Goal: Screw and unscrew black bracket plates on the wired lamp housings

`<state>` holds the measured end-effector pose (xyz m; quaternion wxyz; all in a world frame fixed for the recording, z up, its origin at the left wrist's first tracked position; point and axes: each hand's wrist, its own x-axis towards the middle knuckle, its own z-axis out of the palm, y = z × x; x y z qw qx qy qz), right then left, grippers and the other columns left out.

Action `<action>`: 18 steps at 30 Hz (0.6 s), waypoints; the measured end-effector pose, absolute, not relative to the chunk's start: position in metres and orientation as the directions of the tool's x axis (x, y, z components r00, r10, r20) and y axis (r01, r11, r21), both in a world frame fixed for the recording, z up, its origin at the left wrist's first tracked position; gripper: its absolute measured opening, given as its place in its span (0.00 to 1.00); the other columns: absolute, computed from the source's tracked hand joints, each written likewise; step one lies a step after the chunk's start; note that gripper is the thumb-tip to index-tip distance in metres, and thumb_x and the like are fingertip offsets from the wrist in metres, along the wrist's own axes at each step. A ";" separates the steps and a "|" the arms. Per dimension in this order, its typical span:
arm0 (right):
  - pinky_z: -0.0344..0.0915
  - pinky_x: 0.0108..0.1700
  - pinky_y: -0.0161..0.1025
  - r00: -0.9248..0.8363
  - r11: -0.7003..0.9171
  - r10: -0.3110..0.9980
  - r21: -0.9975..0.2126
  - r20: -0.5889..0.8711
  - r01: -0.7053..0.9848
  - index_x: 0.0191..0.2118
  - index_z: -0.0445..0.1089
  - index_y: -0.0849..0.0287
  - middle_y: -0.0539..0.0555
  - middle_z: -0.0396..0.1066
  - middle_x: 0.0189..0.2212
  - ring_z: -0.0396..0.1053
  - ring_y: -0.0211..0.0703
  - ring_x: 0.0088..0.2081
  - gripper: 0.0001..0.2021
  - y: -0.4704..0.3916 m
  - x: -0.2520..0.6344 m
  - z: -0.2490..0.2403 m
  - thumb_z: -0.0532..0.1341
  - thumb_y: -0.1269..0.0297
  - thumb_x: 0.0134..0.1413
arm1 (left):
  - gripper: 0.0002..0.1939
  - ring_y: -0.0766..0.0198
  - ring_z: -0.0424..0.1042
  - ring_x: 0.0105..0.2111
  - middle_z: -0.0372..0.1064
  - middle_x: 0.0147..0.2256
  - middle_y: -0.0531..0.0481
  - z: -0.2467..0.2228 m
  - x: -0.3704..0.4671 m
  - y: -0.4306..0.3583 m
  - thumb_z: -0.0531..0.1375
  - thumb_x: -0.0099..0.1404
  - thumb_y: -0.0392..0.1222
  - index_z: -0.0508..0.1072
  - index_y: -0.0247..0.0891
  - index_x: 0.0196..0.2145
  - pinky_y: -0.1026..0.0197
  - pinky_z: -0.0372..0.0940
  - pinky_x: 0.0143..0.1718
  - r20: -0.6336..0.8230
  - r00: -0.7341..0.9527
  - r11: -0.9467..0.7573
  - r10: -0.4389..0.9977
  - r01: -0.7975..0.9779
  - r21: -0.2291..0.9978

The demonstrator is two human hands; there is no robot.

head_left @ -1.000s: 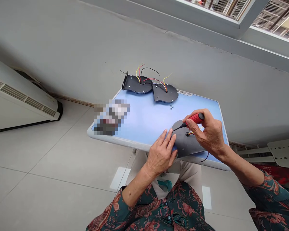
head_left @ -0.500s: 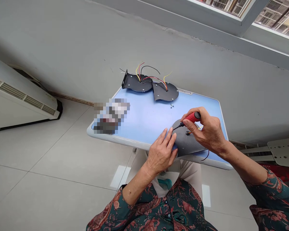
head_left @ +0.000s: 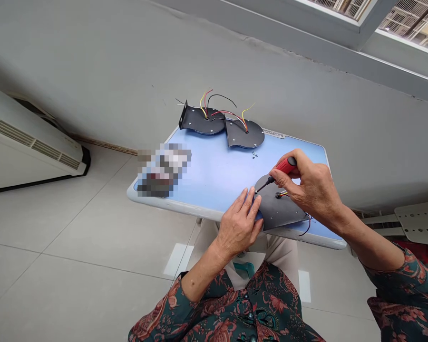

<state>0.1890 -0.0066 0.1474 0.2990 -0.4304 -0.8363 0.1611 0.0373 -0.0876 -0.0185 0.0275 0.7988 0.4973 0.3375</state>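
Observation:
My right hand (head_left: 306, 185) is closed round the red and black handle of a screwdriver (head_left: 284, 167). The shaft slants down to the left, and its tip meets a small screw at the left edge of a black metal plate (head_left: 281, 211). Coloured wires come out of a hole in the middle of this plate. Against the plate's left edge, my left hand (head_left: 238, 221) holds it near the table's front, fingers stretched and thumb by the lower corner. A bit of blue shows between the fingers and the plate. Part of the plate's right side lies behind my right hand.
Two similar black plates with wires (head_left: 248, 135) stand at the back of the blue folding table (head_left: 214, 175). Several small screws (head_left: 254, 154) lie before them. A blurred-out object (head_left: 166, 171) is at the left. The wall (head_left: 128, 71) rises behind.
My right hand and the screwdriver have shifted slightly up, and the wires beside them have moved a little. My left hand stays at the plate's edge.

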 end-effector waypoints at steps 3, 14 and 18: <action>0.69 0.32 0.38 -0.444 0.576 0.818 -0.534 0.367 0.620 0.37 0.64 0.55 0.51 0.76 0.27 0.73 0.40 0.25 0.14 -0.008 0.190 0.146 0.62 0.50 0.66 | 0.32 0.40 0.51 0.73 0.53 0.72 0.30 -0.019 0.037 -0.088 0.57 0.72 0.40 0.58 0.29 0.71 0.37 0.63 0.68 0.518 0.279 -0.509 0.809 0.774 0.377; 0.69 0.30 0.35 -0.396 0.573 0.818 -0.537 0.417 0.619 0.34 0.62 0.53 0.50 0.76 0.28 0.72 0.38 0.25 0.15 -0.012 0.184 0.142 0.65 0.51 0.64 | 0.31 0.41 0.52 0.73 0.54 0.71 0.30 -0.016 0.037 -0.088 0.56 0.73 0.39 0.59 0.28 0.70 0.38 0.64 0.67 0.545 0.274 -0.512 0.793 0.784 0.351; 0.67 0.29 0.35 -0.362 0.565 0.818 -0.508 0.447 0.650 0.38 0.67 0.54 0.48 0.74 0.26 0.70 0.38 0.24 0.13 -0.010 0.184 0.139 0.67 0.52 0.63 | 0.32 0.41 0.52 0.73 0.54 0.71 0.31 -0.017 0.038 -0.088 0.56 0.73 0.39 0.58 0.29 0.71 0.39 0.65 0.67 0.550 0.273 -0.516 0.789 0.781 0.352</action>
